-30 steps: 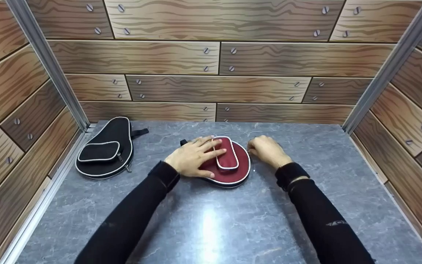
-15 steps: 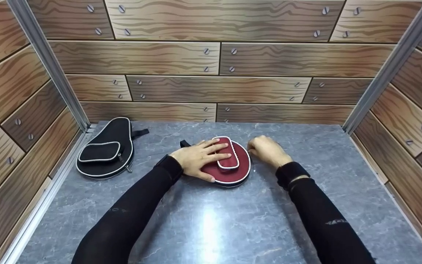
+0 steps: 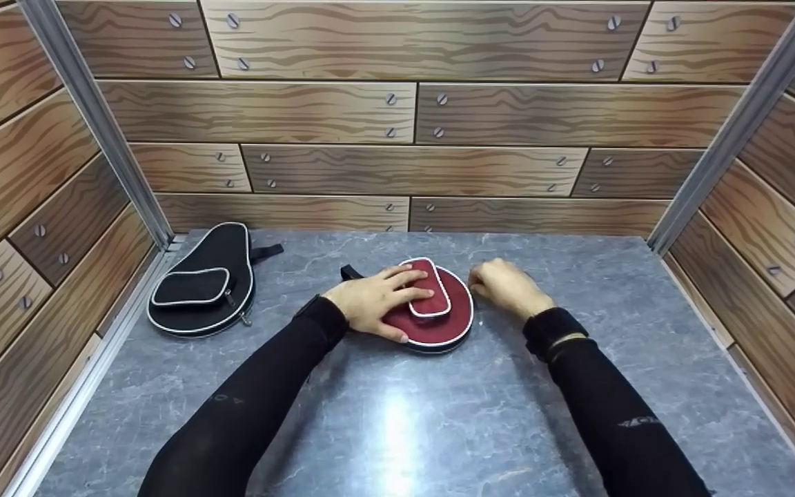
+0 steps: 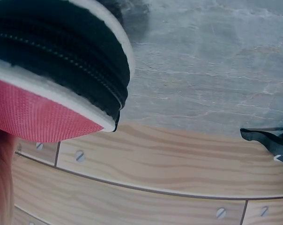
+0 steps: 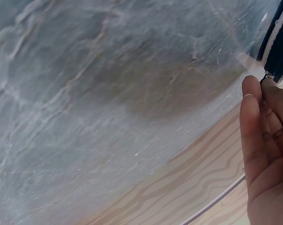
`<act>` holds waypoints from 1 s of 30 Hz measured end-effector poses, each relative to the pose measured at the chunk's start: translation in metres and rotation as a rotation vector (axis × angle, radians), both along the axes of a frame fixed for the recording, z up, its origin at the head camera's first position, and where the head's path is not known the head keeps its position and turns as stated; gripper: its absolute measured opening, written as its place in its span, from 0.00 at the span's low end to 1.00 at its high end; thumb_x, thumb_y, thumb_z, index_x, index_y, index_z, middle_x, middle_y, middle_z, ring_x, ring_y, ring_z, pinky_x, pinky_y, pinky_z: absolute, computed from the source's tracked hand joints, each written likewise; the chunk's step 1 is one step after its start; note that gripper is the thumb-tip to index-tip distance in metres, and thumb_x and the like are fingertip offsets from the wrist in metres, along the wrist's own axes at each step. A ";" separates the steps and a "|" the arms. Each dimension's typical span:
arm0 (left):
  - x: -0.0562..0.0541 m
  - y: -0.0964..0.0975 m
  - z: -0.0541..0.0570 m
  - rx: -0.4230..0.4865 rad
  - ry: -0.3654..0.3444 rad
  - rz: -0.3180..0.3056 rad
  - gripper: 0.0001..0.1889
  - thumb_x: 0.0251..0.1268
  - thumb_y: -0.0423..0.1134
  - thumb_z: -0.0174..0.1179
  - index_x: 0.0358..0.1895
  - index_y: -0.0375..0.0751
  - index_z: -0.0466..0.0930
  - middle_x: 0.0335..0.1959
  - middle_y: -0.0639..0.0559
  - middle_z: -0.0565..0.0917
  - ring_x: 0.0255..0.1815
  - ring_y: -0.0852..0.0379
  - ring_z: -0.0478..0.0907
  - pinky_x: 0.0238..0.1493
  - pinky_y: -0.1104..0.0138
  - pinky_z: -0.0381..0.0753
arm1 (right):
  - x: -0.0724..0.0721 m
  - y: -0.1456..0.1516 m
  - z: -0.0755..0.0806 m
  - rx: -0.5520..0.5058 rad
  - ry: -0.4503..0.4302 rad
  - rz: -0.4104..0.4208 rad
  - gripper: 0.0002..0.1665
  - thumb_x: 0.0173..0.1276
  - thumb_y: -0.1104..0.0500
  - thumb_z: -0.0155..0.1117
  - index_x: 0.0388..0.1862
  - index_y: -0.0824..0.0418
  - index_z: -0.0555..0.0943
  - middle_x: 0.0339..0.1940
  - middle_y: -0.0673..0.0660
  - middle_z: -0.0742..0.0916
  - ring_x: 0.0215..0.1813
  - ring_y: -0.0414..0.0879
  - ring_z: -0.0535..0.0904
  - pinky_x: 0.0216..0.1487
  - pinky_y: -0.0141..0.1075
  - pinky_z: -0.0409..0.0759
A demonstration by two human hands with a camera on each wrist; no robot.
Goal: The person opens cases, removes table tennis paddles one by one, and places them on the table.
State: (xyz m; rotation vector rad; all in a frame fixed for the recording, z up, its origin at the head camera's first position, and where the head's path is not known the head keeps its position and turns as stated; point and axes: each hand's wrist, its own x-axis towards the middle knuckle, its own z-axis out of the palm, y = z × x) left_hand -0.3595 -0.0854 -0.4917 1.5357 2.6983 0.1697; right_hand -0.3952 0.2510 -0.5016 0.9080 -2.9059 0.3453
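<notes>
A red table tennis paddle case [image 3: 452, 323] with white piping and a small front pocket lies flat on the table. My left hand [image 3: 373, 301] rests across its left part, fingers spread onto the pocket and thumb along the near side. In the left wrist view the dark zippered side of the case [image 4: 57, 56] fills the upper left corner. At the case's right edge, my right hand [image 3: 510, 287] has its fingers curled. Its thumb and a finger pinch the zipper pull [image 5: 269, 76] in the right wrist view. The narrow end of the case is hidden beneath the left hand.
A black paddle case [image 3: 204, 314] with white piping, a front pocket and a wrist strap lies at the back left of the grey table [image 3: 577, 414]. Wood-patterned walls [image 3: 342, 169] with metal corner posts [image 3: 729, 131] enclose the back and sides.
My left hand has shifted slightly to the right over the red case, farther onto its pocket. The right hand keeps its place at the case's right edge.
</notes>
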 end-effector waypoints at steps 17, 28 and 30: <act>0.002 0.004 -0.003 0.023 0.004 0.111 0.49 0.78 0.68 0.74 0.94 0.57 0.66 0.98 0.43 0.62 1.00 0.33 0.57 0.93 0.42 0.76 | 0.005 0.004 0.001 -0.010 -0.025 -0.007 0.05 0.79 0.67 0.74 0.43 0.64 0.95 0.41 0.61 0.98 0.47 0.61 0.96 0.54 0.59 0.95; 0.002 0.006 -0.004 0.067 0.008 0.193 0.48 0.78 0.65 0.73 0.94 0.53 0.67 0.97 0.39 0.62 0.98 0.29 0.59 0.92 0.39 0.76 | 0.006 0.005 0.001 -0.007 -0.021 0.005 0.04 0.77 0.66 0.75 0.44 0.63 0.95 0.41 0.61 0.97 0.47 0.62 0.96 0.53 0.60 0.94; 0.002 0.008 -0.003 0.077 0.008 0.212 0.48 0.78 0.64 0.74 0.93 0.53 0.68 0.97 0.38 0.63 0.98 0.28 0.59 0.90 0.38 0.78 | 0.007 0.005 0.002 -0.008 -0.023 0.007 0.04 0.78 0.66 0.75 0.44 0.63 0.95 0.41 0.60 0.97 0.47 0.61 0.96 0.53 0.59 0.95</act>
